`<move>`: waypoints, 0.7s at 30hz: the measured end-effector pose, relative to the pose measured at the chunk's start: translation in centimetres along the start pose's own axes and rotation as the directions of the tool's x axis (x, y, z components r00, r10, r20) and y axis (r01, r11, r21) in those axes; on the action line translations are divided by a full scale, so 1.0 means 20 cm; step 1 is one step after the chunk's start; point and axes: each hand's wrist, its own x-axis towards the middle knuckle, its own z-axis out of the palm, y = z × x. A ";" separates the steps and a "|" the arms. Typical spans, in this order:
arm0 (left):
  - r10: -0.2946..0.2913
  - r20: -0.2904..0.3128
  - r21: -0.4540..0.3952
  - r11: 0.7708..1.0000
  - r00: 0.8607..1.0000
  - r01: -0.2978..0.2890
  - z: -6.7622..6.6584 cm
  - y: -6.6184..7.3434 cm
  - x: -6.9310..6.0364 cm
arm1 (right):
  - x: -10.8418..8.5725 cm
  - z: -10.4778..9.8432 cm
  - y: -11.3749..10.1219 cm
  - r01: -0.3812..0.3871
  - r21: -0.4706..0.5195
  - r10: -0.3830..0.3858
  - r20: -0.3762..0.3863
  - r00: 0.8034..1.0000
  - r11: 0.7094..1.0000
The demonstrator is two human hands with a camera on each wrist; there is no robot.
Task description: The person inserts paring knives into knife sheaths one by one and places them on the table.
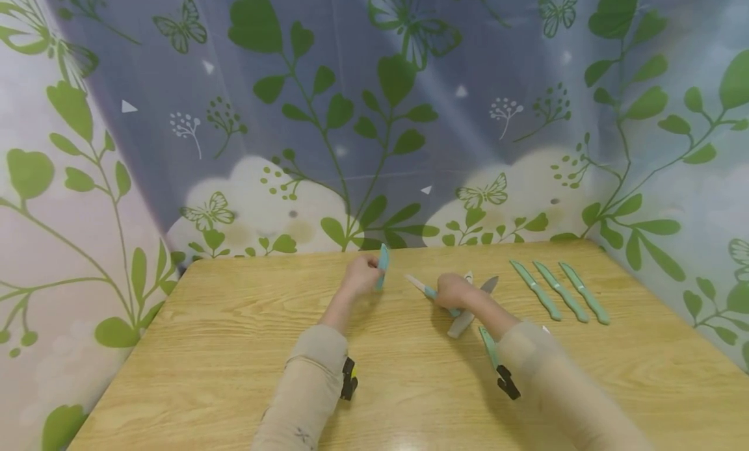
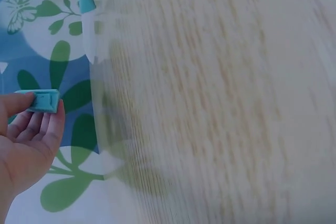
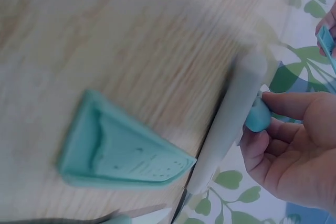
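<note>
My left hand [image 1: 361, 275] pinches a turquoise blade cover [image 1: 383, 266] between thumb and fingers; in the left wrist view the cover's [image 2: 44, 100] end faces the camera. To its right, my right hand [image 1: 456, 292] grips the turquoise handle [image 3: 258, 115] of a small knife. That knife's pale blade [image 1: 415, 282] points toward the left hand, apart from the cover. Beneath the right hand lies another knife with a greyish-white handle [image 1: 461, 323] and a dark blade [image 1: 489, 284]. Near the right sleeve is a light green blade cover [image 1: 488, 346], its hollow visible in the right wrist view.
Three light green knives [image 1: 563, 292] lie side by side at the table's right. A small whitish piece [image 1: 468, 277] shows behind the right hand, partly hidden. The wooden table [image 1: 234, 347] meets a patterned curtain [image 1: 328, 145] at its back edge.
</note>
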 end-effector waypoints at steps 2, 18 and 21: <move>-0.009 -0.030 -0.044 0.999 0.999 0.008 -0.01 0.00 0.01 | -0.02 -0.01 0.01 0.020 0.041 -0.020 -0.011 1.000 0.999; -0.090 -0.070 -0.425 0.904 0.993 0.052 -0.06 -0.02 0.04 | -0.17 -0.03 -0.02 0.161 0.375 -0.164 -0.025 0.986 0.913; -0.104 -0.051 -0.449 0.891 0.993 0.071 -0.06 -0.01 0.04 | -0.19 -0.02 -0.03 0.172 0.387 -0.177 -0.022 0.984 0.906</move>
